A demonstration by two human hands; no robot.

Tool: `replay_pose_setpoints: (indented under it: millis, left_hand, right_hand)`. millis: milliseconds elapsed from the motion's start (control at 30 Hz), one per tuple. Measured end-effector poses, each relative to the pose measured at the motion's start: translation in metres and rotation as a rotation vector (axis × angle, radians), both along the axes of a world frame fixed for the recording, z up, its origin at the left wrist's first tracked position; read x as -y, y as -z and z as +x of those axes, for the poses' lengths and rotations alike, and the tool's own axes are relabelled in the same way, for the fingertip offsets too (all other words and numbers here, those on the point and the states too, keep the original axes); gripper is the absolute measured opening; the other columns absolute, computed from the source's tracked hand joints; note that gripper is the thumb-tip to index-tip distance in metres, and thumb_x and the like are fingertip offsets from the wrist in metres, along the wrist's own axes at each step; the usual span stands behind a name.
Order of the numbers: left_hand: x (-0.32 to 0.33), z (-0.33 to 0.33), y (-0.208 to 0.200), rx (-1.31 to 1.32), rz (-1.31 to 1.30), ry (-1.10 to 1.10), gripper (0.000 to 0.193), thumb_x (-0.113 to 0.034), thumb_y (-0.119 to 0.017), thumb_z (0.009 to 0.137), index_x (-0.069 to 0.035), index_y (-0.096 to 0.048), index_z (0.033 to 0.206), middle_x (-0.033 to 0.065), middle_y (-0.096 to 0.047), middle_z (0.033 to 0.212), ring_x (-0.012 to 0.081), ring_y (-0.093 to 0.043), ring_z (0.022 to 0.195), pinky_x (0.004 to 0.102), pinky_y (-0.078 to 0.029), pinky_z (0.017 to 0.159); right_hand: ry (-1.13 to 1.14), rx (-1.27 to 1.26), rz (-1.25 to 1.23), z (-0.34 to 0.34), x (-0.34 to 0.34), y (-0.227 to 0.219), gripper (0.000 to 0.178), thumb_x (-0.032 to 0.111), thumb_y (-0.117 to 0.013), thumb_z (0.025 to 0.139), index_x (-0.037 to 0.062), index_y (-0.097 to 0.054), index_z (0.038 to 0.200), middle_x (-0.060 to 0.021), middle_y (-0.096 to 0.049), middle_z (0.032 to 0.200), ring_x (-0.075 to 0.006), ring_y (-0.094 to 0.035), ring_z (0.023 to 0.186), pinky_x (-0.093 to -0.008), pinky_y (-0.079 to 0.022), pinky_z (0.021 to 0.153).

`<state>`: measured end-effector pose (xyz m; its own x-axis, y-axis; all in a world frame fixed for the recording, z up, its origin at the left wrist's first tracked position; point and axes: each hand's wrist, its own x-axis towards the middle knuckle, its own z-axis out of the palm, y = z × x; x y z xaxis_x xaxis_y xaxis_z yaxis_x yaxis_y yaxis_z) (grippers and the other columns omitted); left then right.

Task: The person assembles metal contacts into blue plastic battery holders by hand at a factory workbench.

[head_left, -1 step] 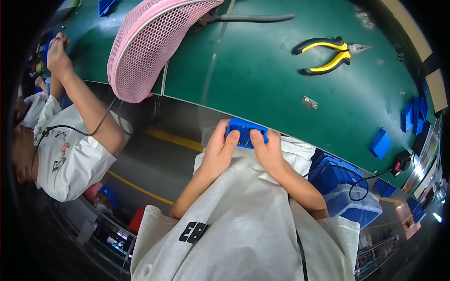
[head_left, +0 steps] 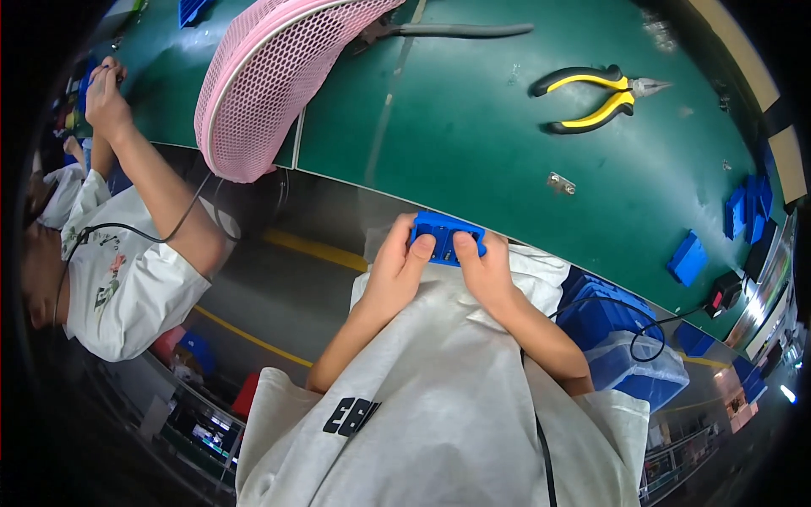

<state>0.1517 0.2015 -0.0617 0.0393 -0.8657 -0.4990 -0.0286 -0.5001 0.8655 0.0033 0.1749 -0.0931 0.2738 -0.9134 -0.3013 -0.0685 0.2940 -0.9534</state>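
Observation:
Between my two hands, just off the near edge of the green table, is a small blue plastic housing (head_left: 445,221) with dark recesses and small metal bits inside. My left hand (head_left: 400,263) grips its left end, thumb pressed on the open face. The right end is held by my right hand (head_left: 484,269), its thumb also pressing inside. Both thumbs cover part of the recesses, and the fingers behind are mostly hidden. A small metal plate with screws (head_left: 561,183) lies on the table beyond my right hand.
Yellow-and-black pliers (head_left: 610,99) and grey-handled pliers (head_left: 456,31) lie farther back, near a pink mesh basket (head_left: 258,106). More blue parts (head_left: 688,258) sit at right by a black-and-red device (head_left: 723,293). Blue bins (head_left: 629,363) stand below. A co-worker's arm (head_left: 156,182) reaches at left.

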Motion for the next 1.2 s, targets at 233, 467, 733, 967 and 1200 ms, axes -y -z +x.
replay_pose_setpoints:
  millis: [233,467,733,967,1200]
  left_hand:
    - [-0.013,0.016,0.007,-0.061,-0.030,0.012,0.040,-0.034,-0.053,0.095,0.000,-0.048,0.114,0.0038,-0.054,0.096,0.0095,-0.050,0.084,0.0246,-0.043,0.077]
    - [0.002,0.007,-0.007,-0.159,-0.125,0.082,0.037,-0.031,-0.055,0.094,-0.001,-0.048,0.113,0.0044,-0.053,0.097,0.0104,-0.049,0.088,0.0252,-0.042,0.078]
    - [0.018,-0.016,-0.007,-0.122,-0.023,0.254,0.046,-0.041,-0.042,0.098,-0.002,-0.043,0.122,0.0162,-0.058,0.102,0.0246,-0.057,0.092,0.0340,-0.044,0.082]
    - [0.019,-0.033,-0.005,-0.134,-0.023,0.204,0.052,-0.044,-0.041,0.097,-0.003,-0.039,0.129,0.0052,-0.053,0.089,0.0092,-0.049,0.070,0.0228,-0.042,0.060]
    - [0.014,-0.037,-0.005,-0.063,-0.087,0.226,0.045,-0.039,-0.042,0.098,-0.003,-0.041,0.125,0.0172,-0.056,0.108,0.0280,-0.057,0.097,0.0358,-0.043,0.085]
  right_hand:
    - [-0.115,-0.008,-0.029,0.001,-0.007,0.002,0.028,0.026,-0.062,0.089,0.0003,-0.061,0.098,-0.0122,-0.062,0.083,-0.0231,-0.058,0.068,-0.0313,-0.046,0.063]
    - [-0.089,-0.012,-0.203,-0.010,-0.004,-0.016,0.028,0.026,-0.064,0.087,0.0000,-0.060,0.095,-0.0122,-0.061,0.084,-0.0247,-0.058,0.069,-0.0313,-0.046,0.062]
    - [0.076,-0.114,-0.072,-0.027,-0.016,-0.018,0.042,0.039,-0.052,0.093,-0.0024,-0.060,0.091,-0.0145,-0.060,0.086,-0.0221,-0.059,0.072,-0.0313,-0.046,0.063]
    - [0.132,-0.052,-0.048,-0.034,-0.016,-0.013,0.043,0.038,-0.049,0.095,-0.0031,-0.058,0.103,-0.0142,-0.062,0.085,-0.0190,-0.060,0.071,-0.0309,-0.047,0.063]
    - [0.113,0.011,-0.067,-0.039,-0.010,-0.017,0.041,0.036,-0.049,0.095,-0.0026,-0.058,0.102,-0.0136,-0.063,0.082,-0.0193,-0.062,0.073,-0.0309,-0.049,0.063]
